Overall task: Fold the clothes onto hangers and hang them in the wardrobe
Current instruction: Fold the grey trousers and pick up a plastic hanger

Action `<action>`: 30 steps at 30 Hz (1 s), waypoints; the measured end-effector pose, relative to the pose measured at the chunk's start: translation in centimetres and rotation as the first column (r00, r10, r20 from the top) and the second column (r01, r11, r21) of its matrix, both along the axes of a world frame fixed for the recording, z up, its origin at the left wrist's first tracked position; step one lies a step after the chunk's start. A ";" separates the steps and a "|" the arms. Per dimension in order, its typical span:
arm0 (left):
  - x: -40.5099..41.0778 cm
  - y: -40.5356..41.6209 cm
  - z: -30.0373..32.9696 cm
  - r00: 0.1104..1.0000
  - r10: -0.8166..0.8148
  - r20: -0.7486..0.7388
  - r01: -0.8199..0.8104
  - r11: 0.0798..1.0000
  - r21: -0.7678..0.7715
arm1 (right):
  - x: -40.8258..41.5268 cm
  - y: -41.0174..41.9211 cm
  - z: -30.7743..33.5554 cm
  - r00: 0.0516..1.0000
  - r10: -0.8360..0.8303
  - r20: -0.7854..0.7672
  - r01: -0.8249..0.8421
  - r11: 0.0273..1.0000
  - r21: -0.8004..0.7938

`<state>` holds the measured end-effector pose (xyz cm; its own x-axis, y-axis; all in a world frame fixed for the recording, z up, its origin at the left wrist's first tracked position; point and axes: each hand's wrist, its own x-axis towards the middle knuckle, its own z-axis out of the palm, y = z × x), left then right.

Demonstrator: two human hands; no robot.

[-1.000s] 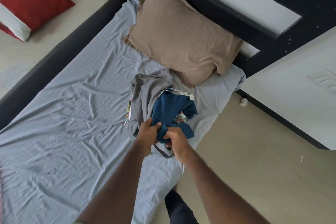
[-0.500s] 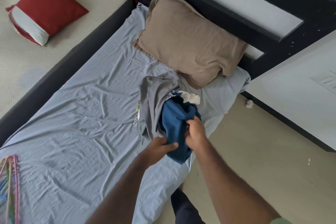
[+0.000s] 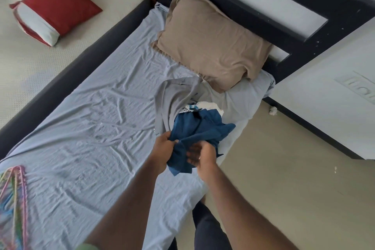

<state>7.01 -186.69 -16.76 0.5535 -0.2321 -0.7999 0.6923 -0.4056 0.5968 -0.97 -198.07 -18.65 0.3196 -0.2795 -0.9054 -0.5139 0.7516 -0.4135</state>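
both the left hand [image 3: 162,149] and right hand [image 3: 203,157] grip the bunched blue garment [image 3: 199,128], which spills up beyond them.

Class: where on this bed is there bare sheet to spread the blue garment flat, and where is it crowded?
Free: sheet between hangers and grey garment. Crowded: clothes heaped below tan pillow, where both hands grip the blue garment.
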 end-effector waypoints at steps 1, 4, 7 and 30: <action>-0.1 0.8 0.1 0.999 -0.029 -0.019 0.029 0.999 -0.033 | -0.3 0.0 0.0 0.996 -0.086 -0.015 0.087 0.995 0.051; -0.7 2.9 1.1 0.990 -0.130 -0.048 0.123 0.985 -0.124 | -0.8 0.4 -0.1 0.992 -0.121 -0.030 0.124 0.986 0.109; -1.7 4.5 0.9 0.977 -0.209 -0.029 0.207 0.976 -0.065 | -0.9 1.5 -0.2 0.998 -0.057 -0.004 0.057 0.998 -0.014; 0.4 3.0 3.2 0.910 -0.387 0.149 0.364 0.917 0.162 | 4.2 -6.4 2.8 0.755 0.231 -0.613 -0.648 0.403 -0.647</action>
